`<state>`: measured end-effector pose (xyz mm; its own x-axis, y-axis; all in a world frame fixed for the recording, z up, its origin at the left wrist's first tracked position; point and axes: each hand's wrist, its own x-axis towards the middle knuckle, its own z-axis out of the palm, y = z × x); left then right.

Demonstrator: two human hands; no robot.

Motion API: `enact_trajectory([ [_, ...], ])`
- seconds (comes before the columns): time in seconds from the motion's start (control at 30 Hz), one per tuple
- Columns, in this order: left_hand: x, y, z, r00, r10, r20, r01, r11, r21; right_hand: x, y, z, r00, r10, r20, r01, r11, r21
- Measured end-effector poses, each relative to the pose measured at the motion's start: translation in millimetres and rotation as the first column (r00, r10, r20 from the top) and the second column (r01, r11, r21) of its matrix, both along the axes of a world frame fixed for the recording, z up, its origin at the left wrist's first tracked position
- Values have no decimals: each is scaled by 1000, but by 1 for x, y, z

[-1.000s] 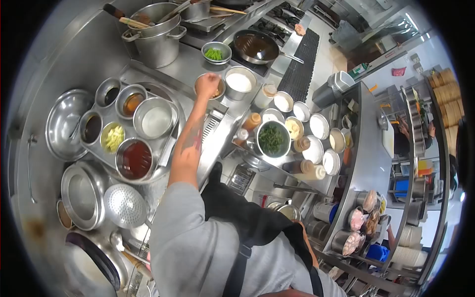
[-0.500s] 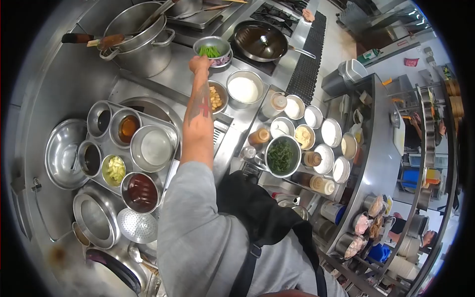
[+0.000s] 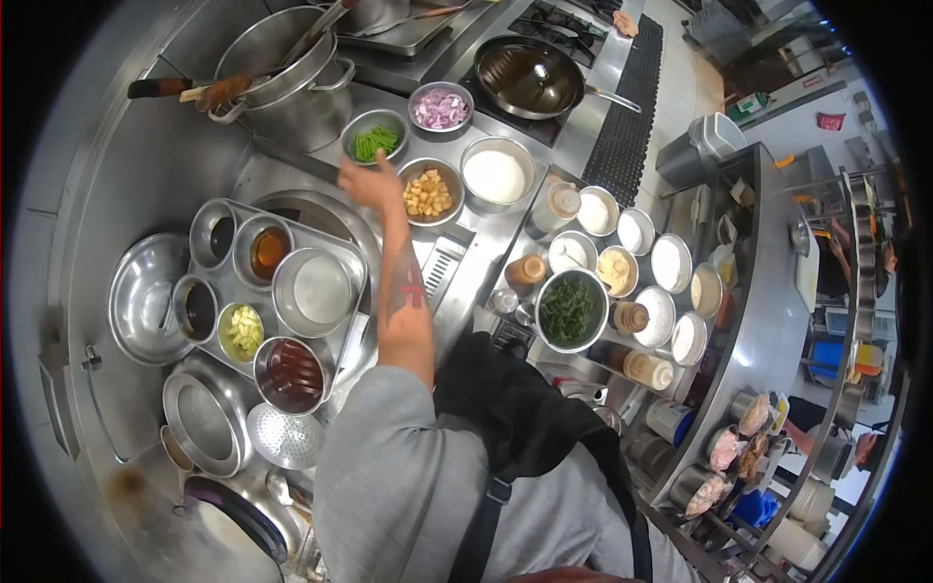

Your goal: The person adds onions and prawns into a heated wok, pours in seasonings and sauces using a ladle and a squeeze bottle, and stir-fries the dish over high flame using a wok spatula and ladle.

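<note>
My left hand is at the near rim of a small metal bowl of cut green stalks, its thumb and fingers apart. Whether a fingertip still touches the rim I cannot tell. Chopped red onion fills another metal bowl to its right. Below that, close to my wrist, stands a bowl of golden-brown cubes. A larger pot of white contents is further right. My right hand is out of view.
A large pot with utensils stands at upper left. A dark wok sits on the stove. Sauce containers fill a tray at left; a pot of leafy greens is at right. Another person's hand shows far off.
The bowl of green stalks, held over the onion bowl before, now stands to its left. My left hand has drawn back and its fingers have come apart. The onion is now uncovered.
</note>
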<state>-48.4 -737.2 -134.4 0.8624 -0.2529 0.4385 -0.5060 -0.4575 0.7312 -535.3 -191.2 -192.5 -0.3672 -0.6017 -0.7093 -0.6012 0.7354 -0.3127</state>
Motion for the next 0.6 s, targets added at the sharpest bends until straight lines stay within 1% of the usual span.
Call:
enact_trajectory([
  [0.03, -8, -4, 7, 956, -293, 19, 294, 956, -24, -1, 3, 0, 1000, -4, 6, 4, 1000, 6],
  [0.07, -16, -5, 9, 827, -561, 39, 562, 826, -37, -2, 8, -1, 1000, -6, 11, 6, 1000, 18],
  [0.13, -31, -34, 1, 676, -736, 38, 733, 676, 71, 1, 15, 0, 1000, -11, 23, 11, 999, 38],
  [0.2, -46, -56, 4, 637, -769, 56, 738, 629, 247, 3, 21, 0, 999, -19, 30, 18, 998, 55],
  [0.23, -49, -68, -1, 627, -777, 52, 745, 618, 250, 4, 25, 0, 999, -26, 31, 24, 998, 61],
  [0.3, -53, -90, -5, 536, -841, 68, 744, 509, 433, 6, 32, 2, 999, -43, 32, 41, 997, 65],
  [0.33, -53, -96, -4, 497, -868, -17, 732, 408, 546, 8, 35, 3, 998, -51, 33, 49, 997, 66],
  [0.37, -54, -100, -6, 484, -875, -20, 738, 396, 546, 8, 39, 3, 998, -60, 33, 58, 996, 68],
  [0.43, -53, -109, -13, 538, -824, -176, 655, 277, 703, 12, 44, 3, 996, -77, 38, 74, 995, 71],
  [0.47, -52, -107, -18, 555, -820, -137, 638, 315, 702, 13, 45, 3, 996, -84, 38, 81, 994, 69],
  [0.57, -47, -100, -25, 526, -839, -140, 659, 299, 690, 15, 52, 5, 994, -97, 42, 93, 993, 75],
  [0.6, -44, -97, -27, 516, -848, -125, 679, 315, 663, 15, 53, 4, 994, -100, 45, 96, 992, 78],
])
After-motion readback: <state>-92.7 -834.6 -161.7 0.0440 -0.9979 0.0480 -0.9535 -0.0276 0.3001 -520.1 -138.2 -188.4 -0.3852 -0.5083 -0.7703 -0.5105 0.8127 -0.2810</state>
